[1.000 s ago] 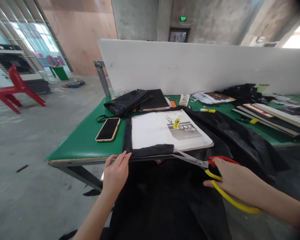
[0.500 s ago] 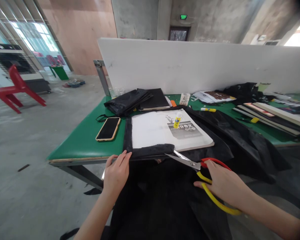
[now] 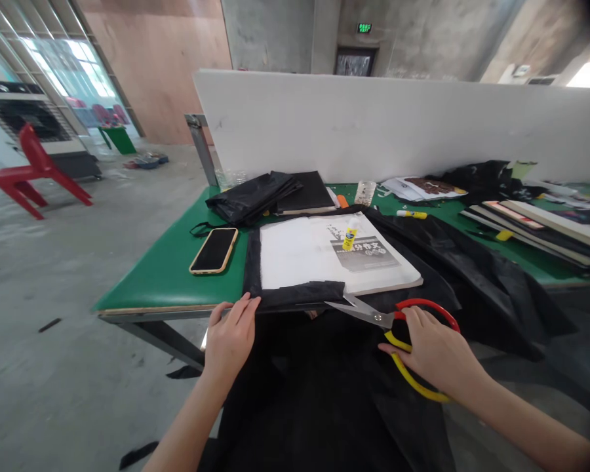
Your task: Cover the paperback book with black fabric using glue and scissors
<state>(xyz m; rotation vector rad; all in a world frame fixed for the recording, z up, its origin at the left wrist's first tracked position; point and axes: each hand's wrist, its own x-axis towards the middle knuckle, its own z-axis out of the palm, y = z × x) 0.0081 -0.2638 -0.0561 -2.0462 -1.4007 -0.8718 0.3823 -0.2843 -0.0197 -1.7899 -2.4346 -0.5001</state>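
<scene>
Pointing left, slightly away: open scissors [image 3: 377, 317]

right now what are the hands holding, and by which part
The right hand holds the scissors by their red and yellow handles. The left hand touches the black material at a folded corner; whether it grips cannot be told.

The right hand [image 3: 435, 351] has shifted the scissors [image 3: 381, 318] leftward.
</scene>
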